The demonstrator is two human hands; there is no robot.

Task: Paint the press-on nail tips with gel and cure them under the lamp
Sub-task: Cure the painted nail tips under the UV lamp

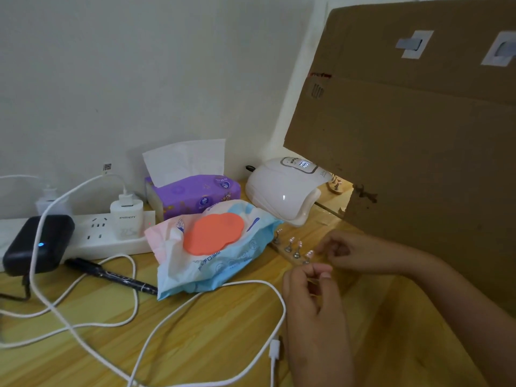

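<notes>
A wooden holder strip (289, 254) lies on the table right of centre, carrying several pink nail tips (293, 240) on small metal stands. My right hand (339, 251) comes in from the right with curled fingers pinching the strip's near end, beside the nearest tip (309, 254). Just below it, my left hand (310, 291) has its fingers curled and pinches a thin, blurred tool (315, 280). The white curing lamp (284, 189) stands behind with its display lit. A second holder with tips (336, 186) sits at the lamp's right, partly hidden by cardboard.
A large cardboard sheet (413, 141) blocks the right side. A wet-wipe pack (212, 247), a purple tissue box (195, 194), a black marker (111, 275), a power strip (95, 230) with chargers, a black case (39, 244) and looping white cables (195, 300) crowd the left.
</notes>
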